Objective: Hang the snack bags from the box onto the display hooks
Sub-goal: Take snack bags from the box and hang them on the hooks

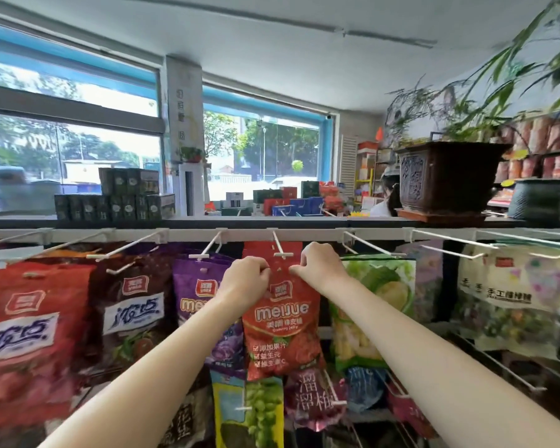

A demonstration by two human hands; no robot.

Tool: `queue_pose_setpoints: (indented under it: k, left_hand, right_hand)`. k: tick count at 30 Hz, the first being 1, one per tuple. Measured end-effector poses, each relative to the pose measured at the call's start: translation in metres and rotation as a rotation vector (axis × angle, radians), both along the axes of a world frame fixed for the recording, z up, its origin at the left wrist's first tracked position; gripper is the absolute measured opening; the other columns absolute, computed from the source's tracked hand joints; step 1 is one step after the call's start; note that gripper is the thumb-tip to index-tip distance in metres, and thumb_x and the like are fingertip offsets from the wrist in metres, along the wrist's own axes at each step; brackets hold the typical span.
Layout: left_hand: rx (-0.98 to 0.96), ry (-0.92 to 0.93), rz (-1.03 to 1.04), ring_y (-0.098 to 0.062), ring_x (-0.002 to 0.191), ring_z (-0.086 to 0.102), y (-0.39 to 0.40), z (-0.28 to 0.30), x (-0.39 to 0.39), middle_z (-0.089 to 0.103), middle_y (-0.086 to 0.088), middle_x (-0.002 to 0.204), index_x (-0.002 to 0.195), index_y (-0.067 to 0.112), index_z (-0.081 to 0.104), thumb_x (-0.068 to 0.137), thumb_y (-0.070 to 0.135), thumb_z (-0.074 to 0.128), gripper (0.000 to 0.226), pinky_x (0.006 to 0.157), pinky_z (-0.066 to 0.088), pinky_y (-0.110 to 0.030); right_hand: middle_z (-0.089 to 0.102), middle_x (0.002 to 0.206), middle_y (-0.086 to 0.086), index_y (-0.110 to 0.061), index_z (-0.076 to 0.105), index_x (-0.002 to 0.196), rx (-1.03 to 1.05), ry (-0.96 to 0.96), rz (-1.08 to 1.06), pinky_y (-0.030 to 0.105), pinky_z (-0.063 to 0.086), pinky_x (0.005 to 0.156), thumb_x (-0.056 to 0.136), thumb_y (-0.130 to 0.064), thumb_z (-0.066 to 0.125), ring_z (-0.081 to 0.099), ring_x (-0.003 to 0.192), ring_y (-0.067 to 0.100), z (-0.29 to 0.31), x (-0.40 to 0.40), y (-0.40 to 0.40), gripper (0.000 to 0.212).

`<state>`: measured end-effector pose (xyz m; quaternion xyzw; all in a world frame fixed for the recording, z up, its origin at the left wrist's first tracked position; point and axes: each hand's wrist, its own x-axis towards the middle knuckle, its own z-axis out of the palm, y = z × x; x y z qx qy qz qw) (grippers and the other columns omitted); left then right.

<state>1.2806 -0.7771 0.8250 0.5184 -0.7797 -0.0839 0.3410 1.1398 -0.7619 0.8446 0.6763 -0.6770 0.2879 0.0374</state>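
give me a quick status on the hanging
Left hand and right hand pinch red snack bag top. Bag at white hook tip. Nothing blocking.

This is a small grocery or snack shop. A white hook rail [272,236] runs across the view, its display hooks [282,250] loaded with printed snack bags [280,318] in rows, with more bags on a lower tier of hooks. On the shelf top [272,221] above stand stacked green gift boxes [126,195] and red and blue gift cartons [291,202] before a big street-facing window [262,150]. Packaged goods fill wall shelves [537,156] at right, beside a potted plant [446,176].
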Motion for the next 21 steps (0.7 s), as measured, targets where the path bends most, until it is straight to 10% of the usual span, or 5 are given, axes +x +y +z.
queue_pose_setpoints:
  k: [5,10,17,21]
  left_hand:
    - [-0.330,-0.282,0.068,-0.028,0.089,0.064,0.014,-0.027,0.000,0.041,-0.008,0.133,0.133,0.011,0.037,0.090,0.005,0.047,0.045,0.061,0.053,-0.029]
    - [-0.770,-0.384,-0.209,-0.026,0.093,0.053,0.026,-0.098,0.019,0.055,-0.015,0.111,0.103,0.004,0.058,0.074,0.005,0.049,0.031,0.079,0.045,-0.030]
    - [-0.457,-0.518,-0.573,-0.031,0.084,0.048,0.048,-0.270,-0.020,0.052,-0.014,0.103,0.089,0.008,0.052,0.073,0.012,0.041,0.020,0.066,0.045,-0.040]
    - [-0.262,-0.586,-0.700,-0.031,0.084,0.059,0.075,-0.382,-0.037,0.062,-0.012,0.094,0.078,0.011,0.066,0.071,0.012,0.043,0.025,0.074,0.038,-0.038]
  right_hand:
    - [0.049,0.108,0.007,-0.003,0.060,0.089,-0.145,0.100,0.006,0.025,0.039,0.061,0.094,-0.017,0.052,0.056,0.082,0.020,-0.024,-0.010,0.011,0.017]
    - [0.044,0.108,0.011,-0.003,0.056,0.089,-0.297,0.259,-0.002,0.030,0.043,0.051,0.092,-0.017,0.052,0.054,0.069,0.024,-0.076,-0.045,0.039,0.014]
    - [0.060,0.095,0.016,-0.002,0.062,0.085,-0.021,0.360,0.221,0.023,0.033,0.039,0.079,-0.009,0.064,0.057,0.054,0.025,-0.232,-0.059,0.093,0.010]
    - [0.054,0.117,0.009,-0.008,0.055,0.115,0.564,0.352,0.138,0.032,0.041,0.061,0.094,-0.021,0.047,0.061,0.096,0.028,-0.362,-0.072,0.134,0.026]
